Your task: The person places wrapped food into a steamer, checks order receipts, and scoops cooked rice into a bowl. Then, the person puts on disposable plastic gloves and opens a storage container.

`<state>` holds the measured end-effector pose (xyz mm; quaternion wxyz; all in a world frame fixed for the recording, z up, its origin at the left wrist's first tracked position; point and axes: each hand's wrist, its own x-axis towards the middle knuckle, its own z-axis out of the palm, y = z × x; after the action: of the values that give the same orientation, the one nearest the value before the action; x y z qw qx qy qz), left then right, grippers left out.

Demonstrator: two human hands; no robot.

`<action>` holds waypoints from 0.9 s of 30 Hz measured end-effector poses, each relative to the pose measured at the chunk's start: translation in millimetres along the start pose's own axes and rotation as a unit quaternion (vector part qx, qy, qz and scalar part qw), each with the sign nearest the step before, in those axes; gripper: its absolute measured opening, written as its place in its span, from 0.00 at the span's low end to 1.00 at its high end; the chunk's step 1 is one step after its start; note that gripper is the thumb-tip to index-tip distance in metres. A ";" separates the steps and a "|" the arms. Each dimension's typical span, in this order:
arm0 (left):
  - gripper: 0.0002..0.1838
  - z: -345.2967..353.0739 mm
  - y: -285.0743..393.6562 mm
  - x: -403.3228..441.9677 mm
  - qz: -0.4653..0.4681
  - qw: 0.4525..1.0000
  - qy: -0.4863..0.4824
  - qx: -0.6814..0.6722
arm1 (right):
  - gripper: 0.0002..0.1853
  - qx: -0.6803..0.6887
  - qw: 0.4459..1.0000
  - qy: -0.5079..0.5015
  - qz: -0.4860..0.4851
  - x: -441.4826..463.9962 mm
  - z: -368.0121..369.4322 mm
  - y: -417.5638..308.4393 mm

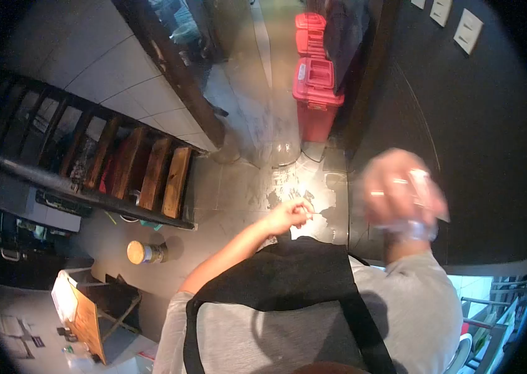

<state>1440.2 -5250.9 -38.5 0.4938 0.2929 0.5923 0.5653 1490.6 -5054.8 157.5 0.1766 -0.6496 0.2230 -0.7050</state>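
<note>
My left hand is in front of the black apron, over the lit floor. Its fingers are loosely bent with small gaps between them, and I see nothing held in it. My right hand is raised at the right, in front of the dark wall, and smeared by motion. A clear, shiny band of what looks like plastic circles its wrist. Bright glints show on its fingers; whether it holds anything cannot be made out.
Red lidded bins stand along the passage ahead. A wooden staircase rises on the left. A yellow-lidded container and a folding wooden board are at lower left. Switches sit on the dark wall.
</note>
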 end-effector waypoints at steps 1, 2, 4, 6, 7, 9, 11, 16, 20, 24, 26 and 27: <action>0.11 -27.3 -2.2 12.9 0.022 1.000 0.014 -0.014 | 0.14 -0.050 0.999 0.010 -0.015 -16.0 -1.3 -23.2; 0.11 -51.3 3.1 23.6 -0.015 0.998 0.061 0.005 | 0.15 -0.073 0.992 0.100 -0.018 -38.9 5.9 -37.6; 0.09 -96.7 12.7 38.3 -0.035 0.989 0.133 -0.056 | 0.10 -0.138 0.971 0.193 -0.031 -60.3 -6.0 -56.6; 0.09 -143.3 17.4 49.1 -0.040 0.977 0.169 -0.120 | 0.09 -0.154 0.923 0.345 -0.074 -84.9 -32.4 -55.4; 0.09 -166.6 20.6 51.9 -0.051 0.969 0.182 -0.158 | 0.09 -0.162 0.886 0.427 -0.077 -95.9 -56.6 -52.2; 0.09 -216.5 18.7 54.7 -0.010 0.945 0.213 -0.249 | 0.15 -0.180 0.805 0.563 -0.055 -116.4 -119.6 -47.6; 0.09 -270.4 19.4 56.1 0.005 0.907 0.283 -0.313 | 0.14 -0.225 0.744 0.624 0.080 -133.3 -201.2 -37.7; 0.22 -391.4 89.2 93.2 0.169 0.903 0.167 -0.358 | 0.17 -0.093 0.699 0.642 0.301 -177.5 -370.1 43.5; 0.35 -426.3 193.7 181.7 0.253 0.939 -0.074 -0.220 | 0.15 -0.158 0.575 0.723 0.348 -183.9 -497.7 86.6; 0.34 -454.0 244.7 277.7 0.126 0.961 -0.222 -0.110 | 0.18 -0.439 0.450 0.569 0.530 -201.6 -570.2 83.2; 0.35 -493.6 247.1 326.4 0.070 0.978 -0.191 -0.040 | 0.23 -0.284 0.461 0.696 0.471 -273.4 -622.0 104.4; 0.35 -513.3 246.6 348.8 0.043 0.984 -0.174 -0.009 | 0.25 -0.248 0.475 0.729 0.427 -263.5 -624.9 88.9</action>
<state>799.0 -5083.7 44.3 0.5669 0.4076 0.4795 0.5316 890.1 -4934.3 -146.8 0.0613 0.2566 0.6863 -0.6778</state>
